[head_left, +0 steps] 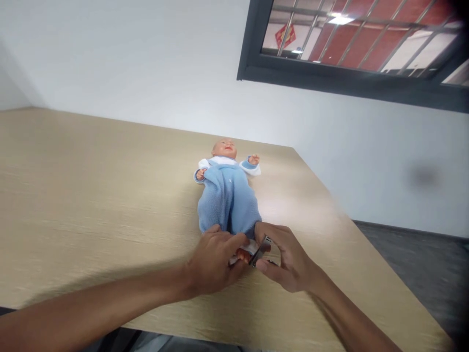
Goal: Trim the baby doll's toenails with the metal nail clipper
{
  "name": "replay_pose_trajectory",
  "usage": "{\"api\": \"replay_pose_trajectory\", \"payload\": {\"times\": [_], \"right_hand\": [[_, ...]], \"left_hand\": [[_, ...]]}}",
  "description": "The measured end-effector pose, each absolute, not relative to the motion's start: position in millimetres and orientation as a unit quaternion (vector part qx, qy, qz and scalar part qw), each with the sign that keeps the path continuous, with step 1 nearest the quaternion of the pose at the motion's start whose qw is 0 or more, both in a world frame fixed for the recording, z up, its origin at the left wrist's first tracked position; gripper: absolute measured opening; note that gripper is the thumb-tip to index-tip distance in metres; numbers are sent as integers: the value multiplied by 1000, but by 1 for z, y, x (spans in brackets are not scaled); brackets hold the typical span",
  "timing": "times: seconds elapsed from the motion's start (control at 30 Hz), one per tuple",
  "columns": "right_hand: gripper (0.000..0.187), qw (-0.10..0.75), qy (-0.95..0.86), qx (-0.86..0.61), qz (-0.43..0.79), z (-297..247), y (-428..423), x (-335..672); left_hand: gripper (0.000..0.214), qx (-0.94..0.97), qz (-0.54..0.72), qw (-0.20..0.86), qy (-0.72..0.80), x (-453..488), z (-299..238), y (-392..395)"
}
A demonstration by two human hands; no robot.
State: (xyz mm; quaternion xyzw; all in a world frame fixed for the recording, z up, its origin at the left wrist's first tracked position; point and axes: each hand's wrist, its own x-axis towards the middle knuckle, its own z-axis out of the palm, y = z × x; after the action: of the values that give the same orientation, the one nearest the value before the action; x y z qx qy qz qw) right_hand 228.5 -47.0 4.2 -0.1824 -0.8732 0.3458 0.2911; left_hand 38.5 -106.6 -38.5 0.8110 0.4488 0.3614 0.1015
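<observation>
A baby doll [229,193] in a blue and white outfit lies on its back, its head away from me and its feet toward me. My left hand [220,254] is closed around one of the doll's feet [243,255], and the small toes show between thumb and fingers. In my right hand [287,259] is a shiny metal nail clipper [261,250], pinched between thumb and fingers. The clipper's lower end is right at the toes; whether it touches them I cannot tell. My left hand partly hides the foot.
The doll lies on a pale wooden table [110,195], whose right edge slants down toward the grey floor [410,264]. A white wall [146,63] stands behind it, with a dark-framed barred window [330,68] at upper right.
</observation>
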Motion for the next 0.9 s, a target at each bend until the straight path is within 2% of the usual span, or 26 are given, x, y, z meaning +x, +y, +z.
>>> {"api": "replay_pose_trajectory", "payload": {"times": [0.23,0.37,0.53,0.7,0.9], "right_hand": [[41,307,-826,-177,439,5,-41,232],[30,365,-836,-144,384,1,-48,228],[28,410,-798,-139,419,-2,-56,218],[30,404,-777,-170,452,5,-50,220],[31,314,-839,-198,398,10,-47,225]], "left_hand": [[26,786,368,121,482,43,-37,-108],[17,802,366,103,461,40,-38,-104],[17,830,383,115,389,34,-37,-96],[20,851,369,96,362,31,-33,-95],[23,858,351,62,371,29,-33,-93]]}}
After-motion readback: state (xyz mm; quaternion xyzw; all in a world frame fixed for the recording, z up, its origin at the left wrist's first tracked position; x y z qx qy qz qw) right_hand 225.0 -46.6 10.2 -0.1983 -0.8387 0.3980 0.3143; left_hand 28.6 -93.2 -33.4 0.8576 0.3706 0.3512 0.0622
